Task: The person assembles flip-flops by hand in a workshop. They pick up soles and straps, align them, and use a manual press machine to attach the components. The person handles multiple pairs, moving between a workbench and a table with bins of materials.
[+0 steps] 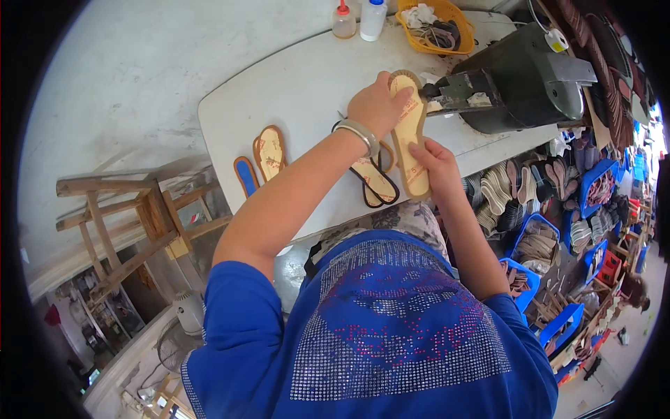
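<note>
1. The left grip (377,106) is closed on the far end of a cream sole with a brownish rim (412,133), thumb flat on its upper face; a pale bangle (358,134) circles that wrist
2. The right grip (440,166) holds the same sole lower down along its right edge, the thumb on the face and the fingers mostly hidden
3. That sole lies lengthwise over the tabletop (293,91), its far end just beside the narrow arm (469,93) of a dark green machine (520,87); whether they touch, I cannot tell
4. Near the left forearm, cream soles with black edges (380,185) overlap at the tabletop's near side
5. Further left lie a brown-edged cream sole (270,148) and, just beside it, a blue sole with a brown edge (246,174)
6. At the far side stand a red-tipped bottle (343,24), a white bottle with a blue cap (373,21) and a yellow basket (430,47) holding white and dark scraps
</note>
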Tool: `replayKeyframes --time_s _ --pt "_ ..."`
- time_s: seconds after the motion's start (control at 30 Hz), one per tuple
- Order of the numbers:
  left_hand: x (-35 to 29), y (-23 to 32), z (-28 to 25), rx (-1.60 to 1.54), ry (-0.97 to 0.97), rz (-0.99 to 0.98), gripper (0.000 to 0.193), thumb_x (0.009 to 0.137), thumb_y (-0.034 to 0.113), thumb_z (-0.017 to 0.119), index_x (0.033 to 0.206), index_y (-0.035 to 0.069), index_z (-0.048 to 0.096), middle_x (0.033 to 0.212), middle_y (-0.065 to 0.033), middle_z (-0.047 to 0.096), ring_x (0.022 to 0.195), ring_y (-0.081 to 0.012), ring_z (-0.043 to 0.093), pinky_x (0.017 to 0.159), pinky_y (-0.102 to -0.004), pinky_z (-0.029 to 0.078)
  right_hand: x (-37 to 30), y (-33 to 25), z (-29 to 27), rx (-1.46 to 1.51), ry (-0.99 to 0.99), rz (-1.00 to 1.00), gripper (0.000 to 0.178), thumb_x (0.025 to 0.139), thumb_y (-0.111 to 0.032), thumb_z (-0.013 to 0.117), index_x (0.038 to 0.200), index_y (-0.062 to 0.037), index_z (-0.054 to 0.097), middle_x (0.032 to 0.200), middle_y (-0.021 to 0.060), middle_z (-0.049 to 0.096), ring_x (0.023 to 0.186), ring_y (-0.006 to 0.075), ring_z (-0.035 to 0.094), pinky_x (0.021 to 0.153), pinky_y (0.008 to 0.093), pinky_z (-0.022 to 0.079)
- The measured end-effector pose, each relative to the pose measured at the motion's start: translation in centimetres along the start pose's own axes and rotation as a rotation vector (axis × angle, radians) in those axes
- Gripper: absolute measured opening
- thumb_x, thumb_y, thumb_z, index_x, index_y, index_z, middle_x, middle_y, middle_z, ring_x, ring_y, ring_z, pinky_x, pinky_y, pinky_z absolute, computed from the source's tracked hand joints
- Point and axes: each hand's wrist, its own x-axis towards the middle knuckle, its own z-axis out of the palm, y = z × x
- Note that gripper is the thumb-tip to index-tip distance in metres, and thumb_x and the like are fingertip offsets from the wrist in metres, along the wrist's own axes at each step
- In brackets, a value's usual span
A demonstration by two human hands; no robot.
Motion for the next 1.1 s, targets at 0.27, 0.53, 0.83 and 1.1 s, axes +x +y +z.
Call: replayKeyframes --time_s 0.27,0.53,0.83,1.1 --pt "-4.1 -3.4 1.0 -0.273 0.25 0.015 0.048 0.088 0.044 0.055 0.118 0.006 0.049 0.09 -0.0191 0.066 0.085 -0.0376 0.063 0.075 -0.0443 0.048 -1.2 0.6 0.7 -0.229 -0.038 0.013 0.028 0.091 -0.015 0.058 0.113 0.0024 0.057 0.089 0.0069 0.066 0.073 0.0125 0.064 0.064 0.0239 0.051" --pt "-17.3 -21.5 0.6 -0.111 0.65 -0.277 0.066 0.081 0.04 0.068 0.128 0.0 0.044 0.105 -0.0169 0.054 0.098 -0.0296 0.056 0.083 -0.0408 0.046 -2.0 10.6 4.1 -0.53 -0.312 0.144 0.028 0.088 -0.012 0.061 0.112 0.0026 0.059 0.093 0.0043 0.065 0.081 0.0096 0.06 0.072 0.0252 0.048" --pt "-21.4 -23.1 -1.0 0.224 0.379 -0.556 0.088 0.073 0.045 0.073 0.137 0.002 0.032 0.122 -0.0182 0.045 0.114 -0.0353 0.044 0.094 -0.0437 0.041 0.5 14.3 7.7 -0.598 -0.359 0.146 0.042 0.086 -0.019 0.063 0.122 0.0016 0.054 0.099 0.0077 0.064 0.086 0.0125 0.059 0.072 0.0281 0.048" --pt "-23.4 -27.2 -2.2 0.054 0.659 -0.666 0.077 0.074 0.037 0.074 0.133 0.004 0.038 0.121 -0.0183 0.048 0.115 -0.0347 0.046 0.094 -0.0442 0.042 2.4 16.4 4.9 -1.296 -0.313 -0.196 0.049 0.079 -0.029 0.069 0.116 0.0018 0.059 0.097 0.0145 0.066 0.087 0.024 0.063 0.077 0.034 0.05"
